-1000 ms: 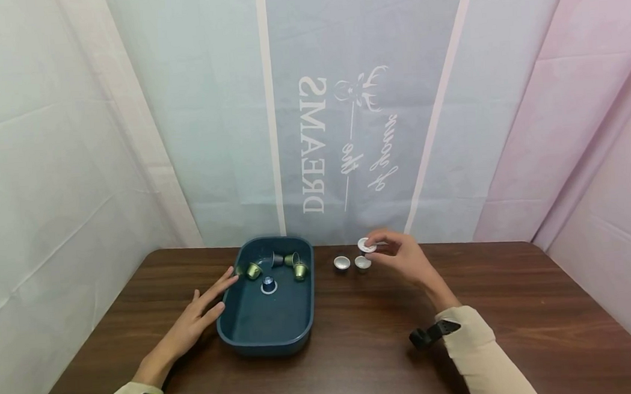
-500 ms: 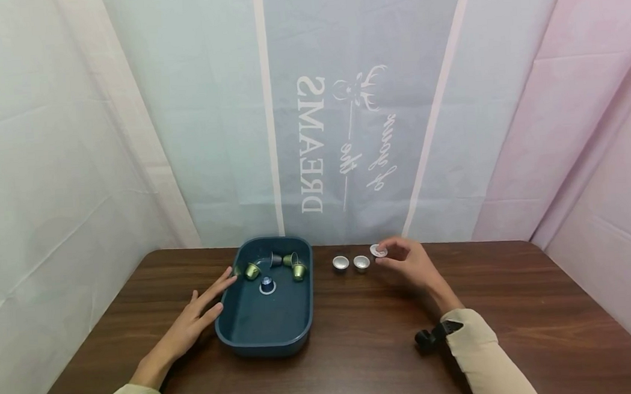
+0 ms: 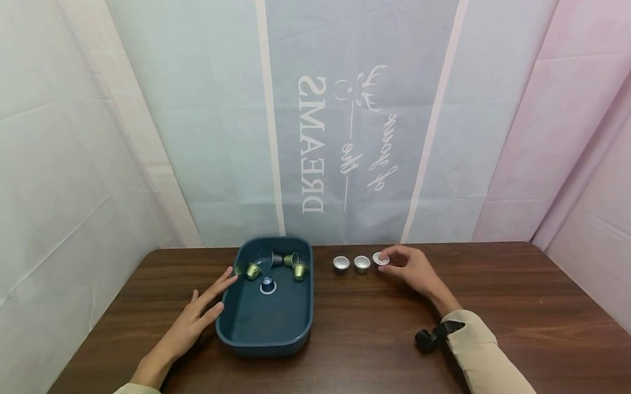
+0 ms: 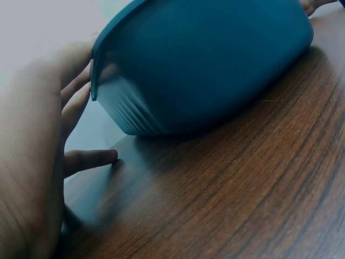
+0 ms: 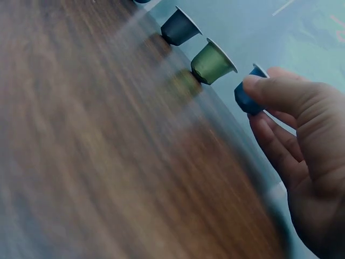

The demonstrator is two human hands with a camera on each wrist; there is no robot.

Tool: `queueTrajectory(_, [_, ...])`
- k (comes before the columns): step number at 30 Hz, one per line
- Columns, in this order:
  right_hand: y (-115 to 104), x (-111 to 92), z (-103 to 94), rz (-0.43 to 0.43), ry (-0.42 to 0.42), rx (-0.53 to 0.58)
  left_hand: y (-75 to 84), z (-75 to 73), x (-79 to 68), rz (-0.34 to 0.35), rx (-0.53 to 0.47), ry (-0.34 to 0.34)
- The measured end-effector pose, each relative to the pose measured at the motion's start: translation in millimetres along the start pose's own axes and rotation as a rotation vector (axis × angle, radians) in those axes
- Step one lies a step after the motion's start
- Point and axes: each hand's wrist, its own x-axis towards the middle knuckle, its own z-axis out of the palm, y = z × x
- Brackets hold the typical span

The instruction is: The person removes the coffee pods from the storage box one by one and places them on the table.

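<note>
The right hand [image 3: 414, 270] pinches a blue capsule [image 5: 248, 100] near the far edge of the table [image 3: 379, 350]; the left hand [image 3: 193, 320], fingers spread, touches the left rim of a blue tub [image 3: 267, 348]. Just left of the pinched capsule stands a green capsule [image 5: 212, 65], then a dark capsule [image 5: 179, 28]. Five more capsules [image 3: 299, 273] sit in the tub's far half.

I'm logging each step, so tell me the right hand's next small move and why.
The right hand should probably settle the blue capsule on the table and let go. It pinches that capsule, rim up, in line with the green capsule and the dark capsule, which stand rim up unheld; whether it already touches the table is unclear.
</note>
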Motion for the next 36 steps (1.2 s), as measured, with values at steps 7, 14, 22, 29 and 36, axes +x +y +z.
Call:
queueTrajectory(7, [-23, -5, -1.8, 0.014, -0.020, -0.070, 2.0, -0.8, 1.0, -0.011, 0.001, 0.000])
queueTrajectory(14, [-26, -4, -2.0, 0.045, -0.044, -0.081, 3.2, -1.2, 0.9, -0.013, -0.005, -0.003])
queueTrajectory(22, [-1, -2, -0.7, 0.029, -0.041, -0.105, 4.2, -1.9, 1.6, -0.022, -0.009, -0.007])
queueTrajectory(29, [16, 0, -0.5, 0.036, -0.050, -0.115, 5.2, -3.1, 2.6, -0.026, -0.008, -0.005])
queueTrajectory(36, [15, -1, -0.8, 0.031, -0.038, -0.117, 7.7, -3.0, 2.6, -0.032, -0.005, -0.007])
